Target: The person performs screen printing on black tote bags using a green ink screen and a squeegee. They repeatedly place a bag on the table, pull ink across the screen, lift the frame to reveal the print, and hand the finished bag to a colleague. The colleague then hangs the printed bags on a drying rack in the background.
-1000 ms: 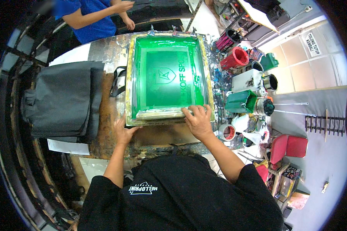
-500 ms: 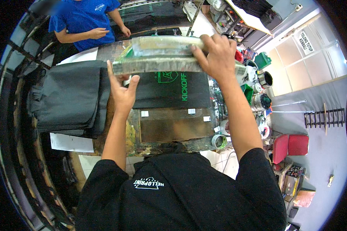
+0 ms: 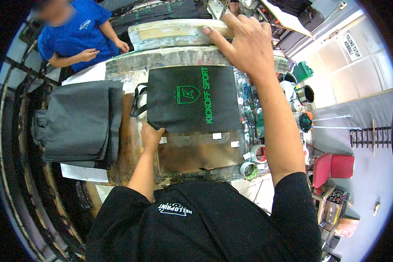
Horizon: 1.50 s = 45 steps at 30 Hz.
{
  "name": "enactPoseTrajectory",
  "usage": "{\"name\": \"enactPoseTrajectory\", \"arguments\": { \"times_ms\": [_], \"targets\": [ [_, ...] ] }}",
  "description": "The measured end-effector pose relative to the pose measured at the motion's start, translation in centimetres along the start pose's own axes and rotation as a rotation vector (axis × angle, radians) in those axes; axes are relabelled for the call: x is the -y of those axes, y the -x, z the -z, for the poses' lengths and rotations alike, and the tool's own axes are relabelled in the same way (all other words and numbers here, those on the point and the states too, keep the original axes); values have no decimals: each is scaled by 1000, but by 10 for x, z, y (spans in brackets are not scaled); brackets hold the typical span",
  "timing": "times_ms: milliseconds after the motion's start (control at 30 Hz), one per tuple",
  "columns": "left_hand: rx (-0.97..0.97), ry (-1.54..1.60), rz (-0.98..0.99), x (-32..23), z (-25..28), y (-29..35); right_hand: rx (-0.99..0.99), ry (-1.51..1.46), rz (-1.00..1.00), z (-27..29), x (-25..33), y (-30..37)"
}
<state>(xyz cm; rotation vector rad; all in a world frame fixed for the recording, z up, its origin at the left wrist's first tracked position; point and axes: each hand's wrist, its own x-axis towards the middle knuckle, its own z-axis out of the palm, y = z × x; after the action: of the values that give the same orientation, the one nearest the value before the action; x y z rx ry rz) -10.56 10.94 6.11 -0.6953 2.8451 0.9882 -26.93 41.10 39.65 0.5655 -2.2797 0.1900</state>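
Note:
A black fabric tote bag (image 3: 174,118) with a green printed crest and lettering lies flat on the work board, its handle loop (image 3: 138,100) pointing left. At its near left corner, my left hand (image 3: 151,136) is closed on the bag's edge; some fingers are hidden. Beyond the bag, a paint-stained printing screen frame (image 3: 153,60) stands raised with its near side facing me. My right hand (image 3: 248,46) reaches over the frame, with thumb and fingers around the right end of a long pale squeegee (image 3: 174,35).
A stack of black bags (image 3: 78,122) sits at left on white paper (image 3: 85,172). Small white tabs (image 3: 217,136) mark the brown board (image 3: 192,155). Tape rolls (image 3: 249,170) and ink cans (image 3: 305,94) crowd the right edge. A person in blue (image 3: 81,35) stands at far left.
The screen frame has moved up and away, uncovering the whole green print. My left hand has left the frame's left end and come down to the bag's near corner.

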Motion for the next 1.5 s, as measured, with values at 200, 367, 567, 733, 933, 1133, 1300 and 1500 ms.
{"name": "enactPoseTrajectory", "arguments": {
  "times_ms": [200, 367, 567, 733, 933, 1133, 1300, 1500],
  "targets": [
    [-282, 132, -364, -48, 45, -22, 49, -15, -42, 5, -2, -13],
    [-19, 691, -189, -94, 152, -79, 10, -22, -41, -3, -6, -22],
    [-146, 763, 57, -48, 307, -102, 76, -25, -68, 6, 1, -11],
    [-190, 899, 170, 84, 404, -141, 116, -35, -78, 16, 11, -6],
    [-674, 696, 378, 250, 439, -139, 94, -94, -73, 15, 22, -5],
    [-1027, -130, -296, 115, 279, -30, 94, 29, -62, 19, 12, 6],
    [-324, -544, -296, 92, 216, -15, 112, -23, -61, 10, 13, 0],
    [-78, -1073, -13, 75, 177, -68, 72, -46, -36, 16, 16, -2]
  ]
}}
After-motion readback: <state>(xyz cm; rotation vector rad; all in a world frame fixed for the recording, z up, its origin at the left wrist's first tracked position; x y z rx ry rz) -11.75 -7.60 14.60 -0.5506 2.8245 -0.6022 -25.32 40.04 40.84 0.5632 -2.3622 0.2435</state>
